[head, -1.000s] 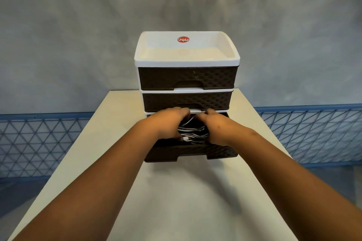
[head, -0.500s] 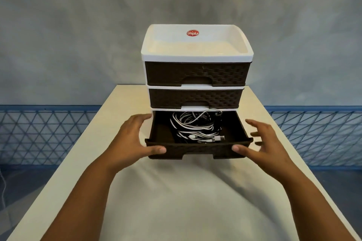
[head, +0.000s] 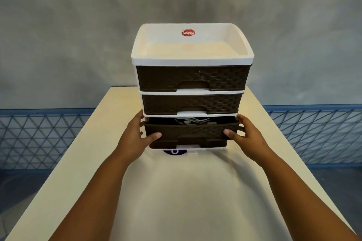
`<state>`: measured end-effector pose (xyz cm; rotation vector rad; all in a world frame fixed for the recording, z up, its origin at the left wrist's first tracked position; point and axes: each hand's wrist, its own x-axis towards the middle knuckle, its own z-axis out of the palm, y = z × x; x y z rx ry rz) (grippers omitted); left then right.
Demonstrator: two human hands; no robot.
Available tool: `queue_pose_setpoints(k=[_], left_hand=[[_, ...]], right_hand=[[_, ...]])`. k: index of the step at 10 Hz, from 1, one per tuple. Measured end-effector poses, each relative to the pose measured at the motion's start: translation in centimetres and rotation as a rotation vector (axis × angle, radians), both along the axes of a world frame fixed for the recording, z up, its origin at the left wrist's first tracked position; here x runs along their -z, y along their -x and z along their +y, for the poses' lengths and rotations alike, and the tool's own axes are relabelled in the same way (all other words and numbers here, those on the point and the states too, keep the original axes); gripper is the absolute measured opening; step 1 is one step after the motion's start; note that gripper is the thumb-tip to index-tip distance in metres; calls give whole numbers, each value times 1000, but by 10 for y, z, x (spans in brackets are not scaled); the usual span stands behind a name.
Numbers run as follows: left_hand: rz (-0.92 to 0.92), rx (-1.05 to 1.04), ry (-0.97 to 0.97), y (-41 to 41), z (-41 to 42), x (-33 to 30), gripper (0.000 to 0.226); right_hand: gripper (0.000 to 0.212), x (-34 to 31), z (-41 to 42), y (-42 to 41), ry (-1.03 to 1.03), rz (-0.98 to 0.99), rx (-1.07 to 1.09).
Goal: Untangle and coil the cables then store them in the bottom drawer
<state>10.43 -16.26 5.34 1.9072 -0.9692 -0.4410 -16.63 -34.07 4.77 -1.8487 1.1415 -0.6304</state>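
Both hands are on the bottom drawer (head: 186, 132) now, left hand (head: 137, 135) and right hand (head: 246, 135) each clasping a front corner, thumb on the woven face, fingers round the side. The drawer sits nearly home in the organizer (head: 193, 84) on the desk (head: 176, 191), coiled white cables (head: 193, 121) peeking over its top edge. Light, slightly flexible plastic by the look of it; even pressure at both corners should stop it skewing, and those springy cables could snag.

Both arms stretched fwd. Left hand (head: 135, 135) & right hand (head: 247, 135) mirror each other: thumbs pointing inward on front, fingers (head: 141, 117) wrapped round the sides, wrists straight.
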Motion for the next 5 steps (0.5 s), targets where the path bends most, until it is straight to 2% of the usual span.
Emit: queue_pose_setpoints(k=[1, 3, 5], left_hand=[[21, -9, 24, -2, -11, 0, 75], [4, -110, 55, -1, -22, 1, 65], [-91, -105, -48, 4, -12, -13, 74]], right_hand=[[66, -1, -8, -11, -6, -27, -29], [66, -1, -16, -24, 3, -57, 65], [67, -9, -24, -8, -75, -32, -20]])
